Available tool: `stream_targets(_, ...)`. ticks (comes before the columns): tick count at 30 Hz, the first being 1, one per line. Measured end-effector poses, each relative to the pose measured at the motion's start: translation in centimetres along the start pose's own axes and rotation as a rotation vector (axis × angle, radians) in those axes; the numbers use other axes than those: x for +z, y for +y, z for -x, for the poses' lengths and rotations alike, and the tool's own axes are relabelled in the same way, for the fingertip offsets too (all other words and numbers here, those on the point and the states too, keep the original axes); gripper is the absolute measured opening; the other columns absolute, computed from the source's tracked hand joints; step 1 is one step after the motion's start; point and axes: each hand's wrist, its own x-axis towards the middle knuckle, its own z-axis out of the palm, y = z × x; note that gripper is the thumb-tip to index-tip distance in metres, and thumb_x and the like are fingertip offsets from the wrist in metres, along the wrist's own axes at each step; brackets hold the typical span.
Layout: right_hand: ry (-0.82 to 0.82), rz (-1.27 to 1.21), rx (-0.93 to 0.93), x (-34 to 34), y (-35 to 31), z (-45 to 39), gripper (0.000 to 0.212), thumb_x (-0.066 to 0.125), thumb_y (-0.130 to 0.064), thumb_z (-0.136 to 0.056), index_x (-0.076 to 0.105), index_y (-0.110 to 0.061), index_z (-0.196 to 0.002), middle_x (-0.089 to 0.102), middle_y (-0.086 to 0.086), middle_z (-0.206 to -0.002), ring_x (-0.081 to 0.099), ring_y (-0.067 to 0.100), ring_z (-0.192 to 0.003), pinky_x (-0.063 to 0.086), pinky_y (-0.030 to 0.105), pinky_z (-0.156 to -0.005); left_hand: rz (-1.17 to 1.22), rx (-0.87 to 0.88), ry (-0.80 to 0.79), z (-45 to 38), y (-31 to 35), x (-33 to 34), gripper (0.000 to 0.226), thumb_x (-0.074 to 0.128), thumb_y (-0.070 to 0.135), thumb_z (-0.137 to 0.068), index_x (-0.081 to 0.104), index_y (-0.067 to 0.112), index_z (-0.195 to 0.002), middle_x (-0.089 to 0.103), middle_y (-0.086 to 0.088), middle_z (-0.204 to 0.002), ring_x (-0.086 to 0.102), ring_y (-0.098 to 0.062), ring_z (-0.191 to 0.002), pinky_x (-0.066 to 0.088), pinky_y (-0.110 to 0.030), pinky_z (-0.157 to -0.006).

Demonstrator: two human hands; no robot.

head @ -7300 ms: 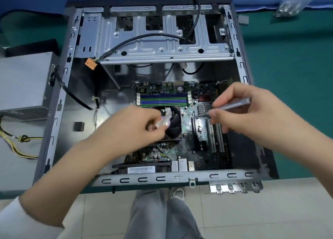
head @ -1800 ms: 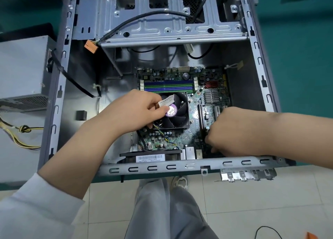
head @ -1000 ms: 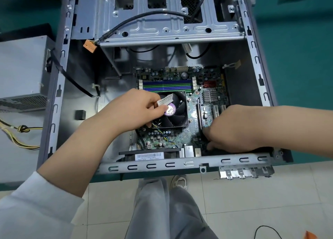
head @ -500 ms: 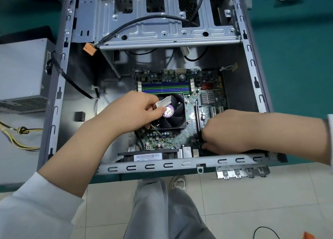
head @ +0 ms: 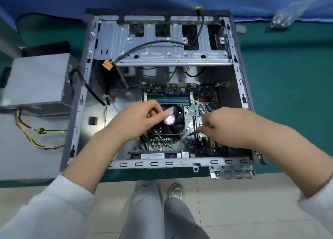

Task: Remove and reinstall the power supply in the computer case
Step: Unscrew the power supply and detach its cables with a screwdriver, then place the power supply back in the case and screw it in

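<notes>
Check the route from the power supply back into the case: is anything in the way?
Yes. The power supply sits outside the case's left wall. A black cable drapes over that wall, and both hands, left and right, work over the motherboard.

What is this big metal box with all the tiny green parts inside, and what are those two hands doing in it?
You are looking down through a camera worn on a person's head, so the hands seem like your own. The metal box is an open computer case lying on a green surface. Inside is the green board that runs the computer, with a round black fan on it.

The left hand pinches a small pale connector above the fan. The right hand grips a thin dark tool whose tip points at the board; most of it is hidden by the fingers.

The grey box outside the case on the left is the power supply, taken out, with yellow and black wires trailing from it.
</notes>
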Motion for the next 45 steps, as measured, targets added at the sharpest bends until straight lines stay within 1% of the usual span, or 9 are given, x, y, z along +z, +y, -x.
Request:
stream_targets(3, 0.167, -0.12, 0.051, -1.6, 0.1, 1.0, 0.031, 0.034, -0.051, -0.097, 0.051, -0.028, -0.086, 0.052, -0.011, -0.071, 0.052, 0.012, -0.065, 0.034, 0.028, -0.051, 0.026, 0.051, 0.122, 1.0, 0.3, -0.8, 0.017, 0.051, 0.049, -0.089, 0.058, 0.035, -0.094, 0.054, 0.018, -0.096, 0.052, -0.001, -0.088, 0.039, -0.021, -0.074)
stream_targets(7, 0.301, -0.471, 0.034, -3.8, -0.7, 1.4, 0.018, 0.041, -0.055, -0.091, 0.051, -0.041, -0.09, 0.059, -0.008, -0.064, 0.052, 0.006, -0.054, 0.04, 0.028, -0.051, 0.328, 0.054, 0.176, 2.9, 1.3, -2.3, 0.019, 0.05, 0.053, -0.085, 0.058, 0.042, -0.098, 0.059, 0.022, -0.098, 0.057, 0.002, -0.086, 0.042, -0.007, -0.071)
stream_targets(11, 0.37, -0.684, -0.015, -5.5, -2.9, -0.7, 0.01, 0.049, -0.053, -0.089, 0.056, -0.045, -0.091, 0.062, -0.019, -0.073, 0.054, -0.001, -0.059, 0.043, 0.028, -0.058, 0.48, 0.096, 0.222, 3.5, 1.2, -4.6, 0.006, 0.059, 0.037, -0.089, 0.063, 0.041, -0.089, 0.068, 0.018, -0.086, 0.064, -0.004, -0.081, 0.052, -0.021, -0.077)
stream_targets(14, 0.489, -0.609, -0.023, -6.3, -4.2, -3.8, 0.013, 0.051, -0.047, -0.092, 0.06, -0.043, -0.1, 0.06, -0.024, -0.086, 0.052, -0.005, -0.076, 0.039, 0.024, -0.061, 0.341, 0.117, 0.387, 2.9, -0.3, -6.9, 0.009, 0.059, 0.03, -0.092, 0.064, 0.036, -0.086, 0.067, 0.017, -0.081, 0.061, -0.001, -0.082, 0.05, -0.022, -0.074)
stream_targets(19, 0.661, -0.539, 0.042, -6.7, -5.0, -9.2, 0.024, 0.054, -0.034, -0.095, 0.066, -0.023, -0.113, 0.055, -0.003, -0.098, 0.043, 0.018, -0.103, 0.039, 0.028, -0.078, -0.15, 0.159, 0.545, 1.6, -4.6, -9.8, 0.011, 0.06, 0.023, -0.093, 0.068, 0.023, -0.1, 0.059, 0.018, -0.092, 0.046, -0.005, -0.098, 0.037, -0.021, -0.084)
stream_targets(32, 0.736, -0.558, 0.067, -5.8, -6.3, -11.4, 0.02, 0.057, -0.028, -0.093, 0.069, -0.029, -0.109, 0.047, -0.008, -0.095, 0.031, 0.011, -0.1, 0.033, 0.028, -0.091, 0.086, 0.227, 0.54, 1.5, -5.8, -9.6, 0.011, 0.061, 0.016, -0.091, 0.07, 0.016, -0.098, 0.058, 0.015, -0.089, 0.045, -0.007, -0.099, 0.039, -0.023, -0.088)
stream_targets(38, 0.802, -0.51, -0.014, -9.2, -8.4, -15.3, 0.022, 0.054, -0.021, -0.094, 0.066, -0.02, -0.112, 0.051, -0.004, -0.104, 0.036, 0.016, -0.108, 0.031, 0.029, -0.093, 0.159, 0.08, 0.779, 1.1, -9.6, -13.6, 0.02, 0.053, 0.005, -0.094, 0.064, 0.018, -0.104, 0.06, 0.008, -0.106, 0.046, -0.003, -0.105, 0.026, -0.003, -0.093)
stream_targets(41, 0.759, -0.475, -0.06, -9.8, -9.4, -17.5, 0.027, 0.052, -0.02, -0.094, 0.063, -0.015, -0.118, 0.054, 0.001, -0.114, 0.038, 0.019, -0.115, 0.03, 0.031, -0.101, 0.006, -0.069, 0.649, 0.6, -13.8, -15.3, 0.023, 0.053, 0.01, -0.095, 0.061, 0.014, -0.117, 0.058, 0.001, -0.121, 0.043, -0.01, -0.118, 0.023, -0.01, -0.103)
stream_targets(45, 0.752, -0.375, -0.086, -9.1, -9.8, -18.6, 0.027, 0.053, -0.019, -0.094, 0.062, -0.014, -0.12, 0.055, 0.002, -0.117, 0.047, 0.021, -0.111, 0.037, 0.034, -0.097, -0.14, -0.01, 0.467, -0.1, -16.8, -14.8, 0.025, 0.053, 0.009, -0.095, 0.063, 0.009, -0.118, 0.052, -0.006, -0.13, 0.041, -0.022, -0.127, 0.028, -0.032, -0.111)
